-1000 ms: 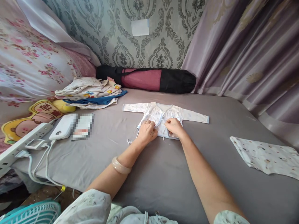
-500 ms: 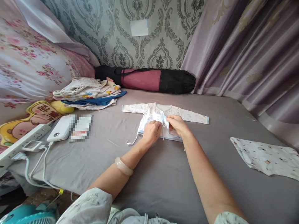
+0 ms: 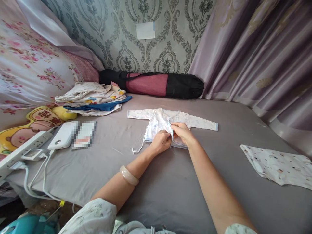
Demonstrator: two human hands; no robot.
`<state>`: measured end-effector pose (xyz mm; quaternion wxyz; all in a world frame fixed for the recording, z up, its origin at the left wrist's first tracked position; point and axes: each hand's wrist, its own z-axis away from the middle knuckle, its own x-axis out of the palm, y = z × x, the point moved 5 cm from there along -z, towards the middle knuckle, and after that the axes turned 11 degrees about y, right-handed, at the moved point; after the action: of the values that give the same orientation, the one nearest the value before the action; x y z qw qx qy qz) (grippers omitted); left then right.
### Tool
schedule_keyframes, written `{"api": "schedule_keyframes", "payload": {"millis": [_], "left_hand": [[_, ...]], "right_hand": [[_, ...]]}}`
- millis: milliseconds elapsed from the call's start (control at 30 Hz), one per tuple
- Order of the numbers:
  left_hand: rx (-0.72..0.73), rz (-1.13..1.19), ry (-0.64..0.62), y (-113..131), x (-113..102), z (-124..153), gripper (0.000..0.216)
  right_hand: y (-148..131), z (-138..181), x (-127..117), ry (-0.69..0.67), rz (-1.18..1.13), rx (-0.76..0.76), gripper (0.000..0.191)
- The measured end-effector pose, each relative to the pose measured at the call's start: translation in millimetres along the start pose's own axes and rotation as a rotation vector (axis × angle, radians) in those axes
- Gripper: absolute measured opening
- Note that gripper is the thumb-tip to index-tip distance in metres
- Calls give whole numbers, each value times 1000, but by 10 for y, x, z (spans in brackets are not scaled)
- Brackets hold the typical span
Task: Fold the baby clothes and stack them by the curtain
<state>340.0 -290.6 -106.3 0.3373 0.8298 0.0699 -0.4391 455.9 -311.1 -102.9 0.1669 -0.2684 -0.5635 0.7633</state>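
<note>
A small white baby shirt (image 3: 157, 125) with blue trim lies on the grey bed sheet, both sleeves spread sideways. My left hand (image 3: 161, 142), with a pale bangle on its wrist, is closed on the shirt's lower front edge; its fingertips are partly hidden. Just right of it my right hand (image 3: 180, 131) pinches the shirt's front edge between thumb and finger, lifting the cloth slightly. A thin white tie string (image 3: 138, 150) trails from the shirt's left side onto the sheet.
A pile of folded clothes (image 3: 94, 97) lies at the back left, beside a long black and pink bag (image 3: 148, 84) along the wall. At left are a white power bank (image 3: 62, 136), a power strip (image 3: 29, 151) and cables. A patterned white cloth (image 3: 278, 164) lies at right.
My right hand has shifted slightly left and down with the front edge. My left hand has moved a little right and down, closer to the right hand. The shirt's sleeves stay put.
</note>
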Motion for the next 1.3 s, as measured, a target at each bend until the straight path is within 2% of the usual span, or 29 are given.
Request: {"api": "schedule_keyframes", "payload": {"millis": [67,167,233,333,367,433,500,567,600,700,800,933,1033,1133,1200,1300], "left_hand": [[-46,43,-15,5,-37,19,28],[-205,103,-28,-61,-123,51,34],[-311,82,36,-145,-220,65,35],[-383,11,200,-262,-391,71,33],[-384,-14,244,-288,-437,71,32],[-353,-71,283,-305,-491,69,30],[-279,-117,266,-268,-489,65,28],[-170,-139,212,-187,-433,65,28],[-114,-149,175,-142,-390,70,29],[-1,-203,42,-51,-246,106,38],[-35,-260,-84,-89,-148,156,47],[-103,-288,-171,-193,-104,210,56],[-110,-292,-173,-215,-104,219,57],[-100,-292,-157,-182,-133,198,55],[-103,-288,-96,-163,-189,165,51],[-155,-328,35,-211,-284,132,48]], "right_hand": [[-7,32,17,1,33,4,13],[-26,113,88,-42,76,15,16],[-40,168,138,-104,88,34,20],[-81,177,101,-184,37,36,18],[-104,144,32,-169,22,7,18],[-143,42,-192,-37,71,-96,23],[-164,-42,-441,170,274,-232,29],[-143,-51,-555,287,567,-348,33],[-112,-27,-543,289,705,-399,34],[42,129,-325,147,966,-539,43],[227,272,-161,52,1097,-551,58],[384,318,-219,94,1170,-490,68],[400,317,-321,134,1182,-474,69],[307,298,-386,91,1136,-488,63],[201,254,-442,104,1085,-510,58],[118,153,-543,217,1110,-551,57]]}}
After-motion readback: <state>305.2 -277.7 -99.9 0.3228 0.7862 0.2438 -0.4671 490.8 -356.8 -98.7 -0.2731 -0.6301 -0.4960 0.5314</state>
